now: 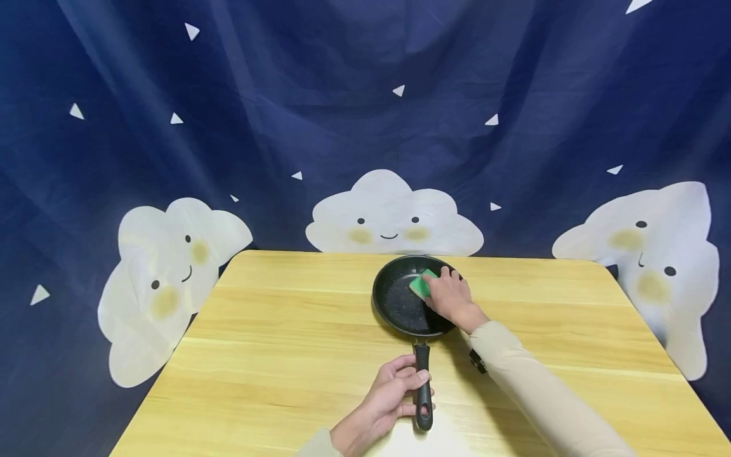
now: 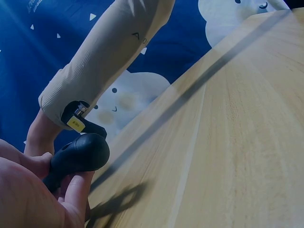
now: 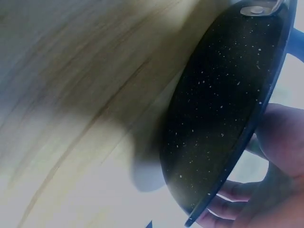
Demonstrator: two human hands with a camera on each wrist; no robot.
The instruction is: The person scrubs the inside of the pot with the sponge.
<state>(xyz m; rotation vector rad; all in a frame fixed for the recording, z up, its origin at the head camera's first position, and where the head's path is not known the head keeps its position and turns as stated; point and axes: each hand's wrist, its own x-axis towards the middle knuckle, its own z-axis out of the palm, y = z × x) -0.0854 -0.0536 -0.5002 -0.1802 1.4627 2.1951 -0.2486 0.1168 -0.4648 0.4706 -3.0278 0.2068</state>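
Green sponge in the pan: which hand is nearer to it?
Right. The right hand holds the green sponge inside the pan; the left hand is farther off, gripping the pan's handle.

Pan [image 1: 402,311]: looks like metal w/ dark coating, smooth, low sheen; outer wall flecked w/ pale specks. Bracket [image 3: 273,8] at its rim: bare metal, slightly shiny, 1 visible rivet [image 3: 257,9]. Handle [image 1: 424,395]: blk plastic by the look, semi-matt, rounded smooth end. Sponge [image 1: 421,284]: matt green face, paler layer beneath. Bench [image 1: 274,355]: wood-grain top, smooth, satin, glare near front edge. Curtain [image 1: 320,76]: cloth, soft folds, faint sheen, 3 printed clouds [image 1: 394,219]. R sleeve [image 1: 531,381]: matt fabric, fine-ribbed cuff [image 2: 54,97]. Sticker [image 2: 76,124]: yellow, paper-like.
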